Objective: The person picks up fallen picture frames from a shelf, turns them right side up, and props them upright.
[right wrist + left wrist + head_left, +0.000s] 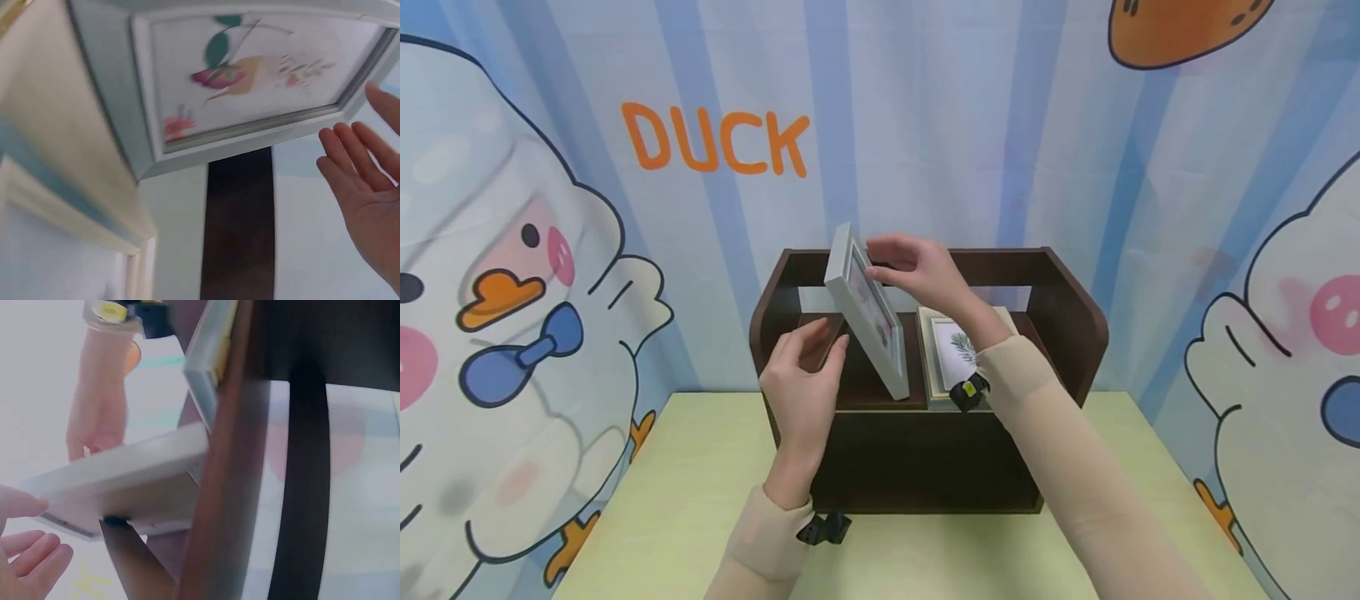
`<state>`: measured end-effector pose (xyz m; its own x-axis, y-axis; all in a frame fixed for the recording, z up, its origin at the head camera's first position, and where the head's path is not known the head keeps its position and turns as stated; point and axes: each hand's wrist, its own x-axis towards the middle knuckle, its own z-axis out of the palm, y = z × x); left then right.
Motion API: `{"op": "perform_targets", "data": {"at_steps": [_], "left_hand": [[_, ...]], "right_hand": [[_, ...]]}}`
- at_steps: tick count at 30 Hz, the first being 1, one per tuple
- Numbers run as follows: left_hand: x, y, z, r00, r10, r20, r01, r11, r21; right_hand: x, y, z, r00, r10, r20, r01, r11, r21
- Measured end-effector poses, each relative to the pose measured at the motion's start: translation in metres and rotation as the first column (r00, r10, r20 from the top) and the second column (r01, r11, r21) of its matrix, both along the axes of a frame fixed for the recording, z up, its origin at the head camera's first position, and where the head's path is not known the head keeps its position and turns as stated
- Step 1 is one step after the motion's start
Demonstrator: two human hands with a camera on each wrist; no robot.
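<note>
A pale grey picture frame [863, 321] leans tilted on the dark brown shelf unit [925, 462]. Its flower print [250, 78] shows in the right wrist view, and a brown easel leg [137, 559] juts from its back in the left wrist view. My left hand [805, 379] is behind the frame, near the leg, thumb and fingers apart with nothing between them. Beside the frame's upper edge is my right hand [921, 271], its fingers extended and the thumb right at the border. In the right wrist view the right palm [369, 212] holds nothing.
To the right of the tilted frame, more picture frames [931, 358] lie stacked on the shelf, the top one with a green leaf print. The unit's raised side panels [1078, 333] flank both. It stands on a pale yellow table [700, 467] before a duck-patterned curtain [917, 125].
</note>
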<state>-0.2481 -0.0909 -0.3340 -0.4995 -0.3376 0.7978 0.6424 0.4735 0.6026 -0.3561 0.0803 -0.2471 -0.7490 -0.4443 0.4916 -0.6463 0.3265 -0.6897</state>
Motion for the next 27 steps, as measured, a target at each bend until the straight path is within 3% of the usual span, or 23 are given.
{"op": "perform_targets", "data": {"at_steps": [5,11,18,27], "left_hand": [[0.001,0.007,0.008,0.999,-0.050,-0.012,0.051,0.998,0.037],[0.000,0.011,0.012,0.997,-0.068,0.021,0.066,0.997,0.048],[-0.005,0.018,0.010,0.996,-0.061,0.063,0.061,0.998,0.014],[-0.007,0.028,0.007,0.995,-0.035,0.091,0.034,0.999,0.007]], "right_hand": [[-0.013,0.000,-0.008,0.993,-0.081,0.080,0.073,0.993,0.096],[-0.026,0.002,-0.016,0.976,-0.124,0.180,0.096,0.983,0.159],[-0.034,-0.001,-0.020,0.960,-0.082,0.268,0.035,0.984,0.173],[-0.038,-0.005,-0.024,0.930,0.021,0.366,-0.071,0.990,0.123]]}}
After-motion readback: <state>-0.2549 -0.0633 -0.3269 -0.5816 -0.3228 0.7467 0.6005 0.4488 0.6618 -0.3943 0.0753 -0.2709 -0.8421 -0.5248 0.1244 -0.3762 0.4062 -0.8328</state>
